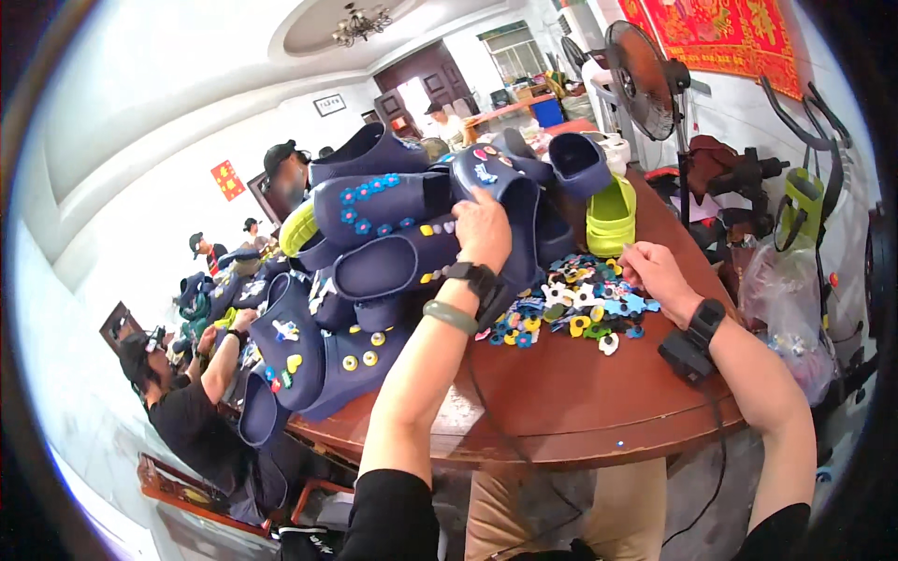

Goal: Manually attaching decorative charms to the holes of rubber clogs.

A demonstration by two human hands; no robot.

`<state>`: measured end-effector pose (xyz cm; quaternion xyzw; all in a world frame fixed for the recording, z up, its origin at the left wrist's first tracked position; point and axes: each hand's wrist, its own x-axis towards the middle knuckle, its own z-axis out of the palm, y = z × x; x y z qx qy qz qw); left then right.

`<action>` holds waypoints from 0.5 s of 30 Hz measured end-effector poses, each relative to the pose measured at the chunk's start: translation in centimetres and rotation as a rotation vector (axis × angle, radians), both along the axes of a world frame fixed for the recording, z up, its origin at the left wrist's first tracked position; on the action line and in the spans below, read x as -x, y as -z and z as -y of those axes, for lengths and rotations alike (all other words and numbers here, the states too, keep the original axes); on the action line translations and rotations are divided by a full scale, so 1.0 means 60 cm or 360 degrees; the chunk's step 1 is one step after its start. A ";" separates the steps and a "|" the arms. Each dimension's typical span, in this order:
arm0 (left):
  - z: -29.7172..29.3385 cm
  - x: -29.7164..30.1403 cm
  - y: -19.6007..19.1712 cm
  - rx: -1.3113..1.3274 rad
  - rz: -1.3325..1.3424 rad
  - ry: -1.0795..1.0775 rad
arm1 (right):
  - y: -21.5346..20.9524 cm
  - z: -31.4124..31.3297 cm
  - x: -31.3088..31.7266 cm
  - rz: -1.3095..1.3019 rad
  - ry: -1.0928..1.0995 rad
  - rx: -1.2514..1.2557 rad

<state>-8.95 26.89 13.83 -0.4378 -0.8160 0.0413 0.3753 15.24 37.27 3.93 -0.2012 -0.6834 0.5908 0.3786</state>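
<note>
My left hand (483,229) is closed over the edge of a navy clog (486,170) with colourful charms on its top; some fingers are hidden against the shoe. My right hand (659,279) hovers at the right edge of a loose pile of shoe charms (580,304), fingers curled together; whatever they hold is too small to make out. The charms are flat shapes in blue, white, yellow, black and green. Left of my left wrist, more navy clogs are heaped, one with blue flower charms (363,208). A lime green clog (612,220) stands behind the charm pile.
The brown wooden table (524,411) curves along my front. Cables hang from devices on both my wrists. At the left, a co-worker in black (192,411) reaches toward another heap of clogs. A standing fan (645,79) and a plastic bag (786,309) are at the right.
</note>
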 end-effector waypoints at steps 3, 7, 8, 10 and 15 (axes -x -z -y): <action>-0.002 0.023 -0.015 -0.0564 0.0189 0.0121 | 0.006 -0.005 0.004 0.0039 0.0004 -0.0038; 0.076 0.075 -0.048 -0.0355 0.0073 0.0223 | -0.013 0.012 0.016 0.0015 -0.0058 -0.0149; 0.086 0.008 -0.052 -0.0619 0.0509 0.0511 | -0.002 -0.008 -0.004 0.0054 0.0005 -0.0158; 0.145 -0.032 -0.050 -0.0897 0.0948 0.0896 | 0.002 -0.017 -0.011 0.0024 0.0001 -0.0172; 0.318 -0.067 0.003 -0.0601 0.1297 0.0937 | -0.033 0.027 0.006 0.0036 0.0087 -0.0133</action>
